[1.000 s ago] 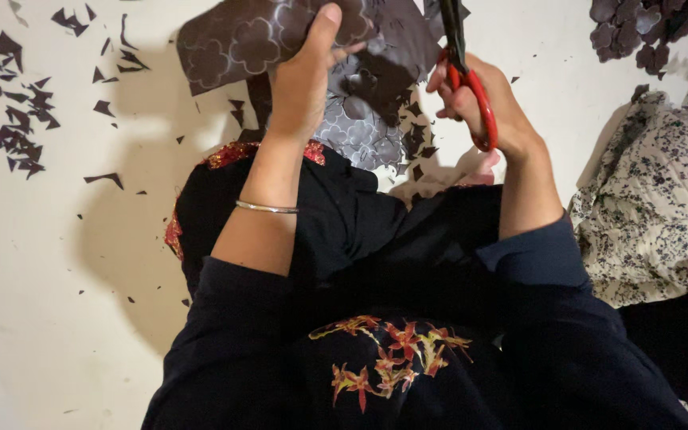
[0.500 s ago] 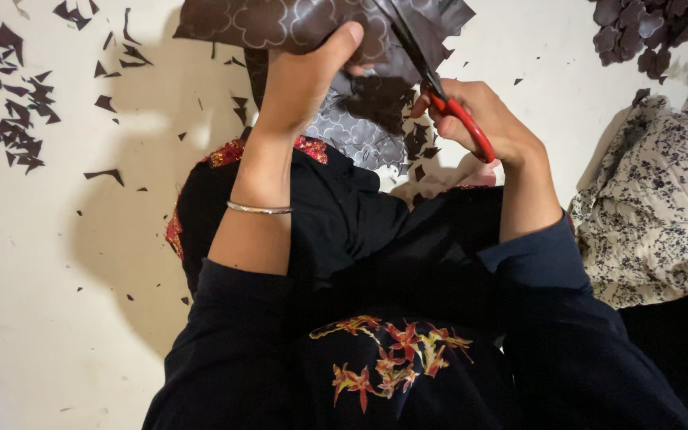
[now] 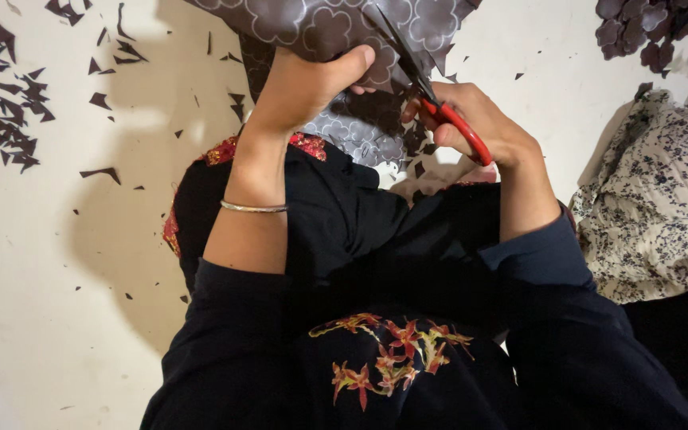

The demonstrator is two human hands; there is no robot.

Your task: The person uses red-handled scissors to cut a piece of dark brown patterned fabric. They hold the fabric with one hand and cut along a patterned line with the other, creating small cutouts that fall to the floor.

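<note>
My left hand [image 3: 308, 84] grips the lower edge of a dark brown sheet [image 3: 320, 24] printed with white cloud-like outlines, thumb on top. My right hand [image 3: 479, 127] holds red-handled scissors [image 3: 439, 107], and the dark blades angle up and left into the sheet close to my left thumb. A thin metal bangle [image 3: 253, 208] sits on my left wrist. Both arms wear dark sleeves above my dark garment with red flower embroidery [image 3: 392, 350].
Small dark offcuts [image 3: 13, 119] are scattered over the pale floor at the left. A pile of cut dark shapes [image 3: 646, 28] lies at the top right. A white cloth with small dark flowers [image 3: 654, 199] bunches at the right.
The scissors have tilted from near upright to slanting left into the sheet, and my right hand has moved down and toward my left hand. The sheet has shifted slightly up.
</note>
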